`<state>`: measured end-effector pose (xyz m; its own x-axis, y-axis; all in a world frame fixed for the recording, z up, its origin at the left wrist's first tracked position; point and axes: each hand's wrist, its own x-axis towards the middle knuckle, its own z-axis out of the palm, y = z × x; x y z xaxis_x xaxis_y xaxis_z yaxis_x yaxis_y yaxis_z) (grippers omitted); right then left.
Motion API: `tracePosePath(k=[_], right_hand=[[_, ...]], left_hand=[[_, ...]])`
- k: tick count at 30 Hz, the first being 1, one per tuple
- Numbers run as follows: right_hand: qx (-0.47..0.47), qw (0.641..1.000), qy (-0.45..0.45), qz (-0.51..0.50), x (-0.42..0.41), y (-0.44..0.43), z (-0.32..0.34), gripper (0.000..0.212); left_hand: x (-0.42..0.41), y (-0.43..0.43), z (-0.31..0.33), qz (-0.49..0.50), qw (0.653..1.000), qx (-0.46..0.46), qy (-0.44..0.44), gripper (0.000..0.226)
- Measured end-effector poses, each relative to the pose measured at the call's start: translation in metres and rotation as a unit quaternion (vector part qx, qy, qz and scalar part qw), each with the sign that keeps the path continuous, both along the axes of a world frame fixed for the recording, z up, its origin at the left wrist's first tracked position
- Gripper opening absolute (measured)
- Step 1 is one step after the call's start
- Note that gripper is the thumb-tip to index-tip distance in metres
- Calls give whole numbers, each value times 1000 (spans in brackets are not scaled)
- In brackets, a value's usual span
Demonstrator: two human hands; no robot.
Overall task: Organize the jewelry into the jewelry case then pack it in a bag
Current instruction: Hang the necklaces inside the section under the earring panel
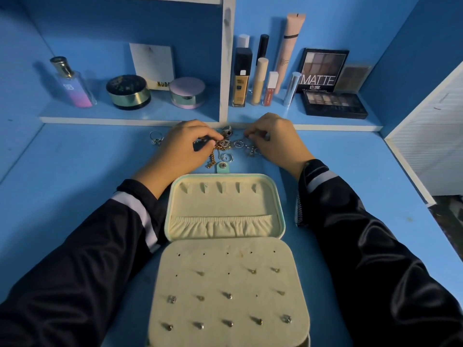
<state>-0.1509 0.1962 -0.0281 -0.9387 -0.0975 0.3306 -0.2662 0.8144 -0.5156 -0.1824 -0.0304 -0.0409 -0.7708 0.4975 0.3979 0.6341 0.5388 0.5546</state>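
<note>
An open cream jewelry case [275,186] with a mint edge lies on the blue desk. Its near panel [225,284] carries several stud earrings. The lid has hooks and an elastic pocket. Behind the case sits a tangled pile of jewelry [229,145]: a gold chain [213,157], silver chains and rings. My left hand [183,146] pinches the gold chain at the pile's left side. My right hand [275,139] pinches a silver chain [246,144] on the right. Two more rings [156,139] lie apart at the left.
A low shelf [125,118] behind the pile holds a perfume bottle [72,83], two round jars [127,91], foundation and lip tubes [253,78] and eyeshadow palettes [330,101]. A white divider [225,58] splits the shelf. A white panel [426,146] stands at the right.
</note>
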Motion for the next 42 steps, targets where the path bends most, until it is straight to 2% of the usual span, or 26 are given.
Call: tracePosePath(k=[16,19,24,32,36,42], right_hand=[[34,997,-70,8,-2,-3,10,10],[-5,997,-71,2,-1,-3,14,11],[-136,988,-76,21,5,-8,29,11],[-267,959,-75,64,13,-23,50,17],[-297,948,-76,84,18,-28,59,6],[-295,949,-67,86,19,-30,63,5]], left_hand=[[1,2,2,-1,1000,8,-14,18],[2,3,5,-6,999,24,-24,18],[5,6,15,4,997,76,-24,17],[17,19,27,4,984,148,-97,17],[18,22,28,-6,979,151,-138,16],[20,25,31,-16,975,166,-145,9]])
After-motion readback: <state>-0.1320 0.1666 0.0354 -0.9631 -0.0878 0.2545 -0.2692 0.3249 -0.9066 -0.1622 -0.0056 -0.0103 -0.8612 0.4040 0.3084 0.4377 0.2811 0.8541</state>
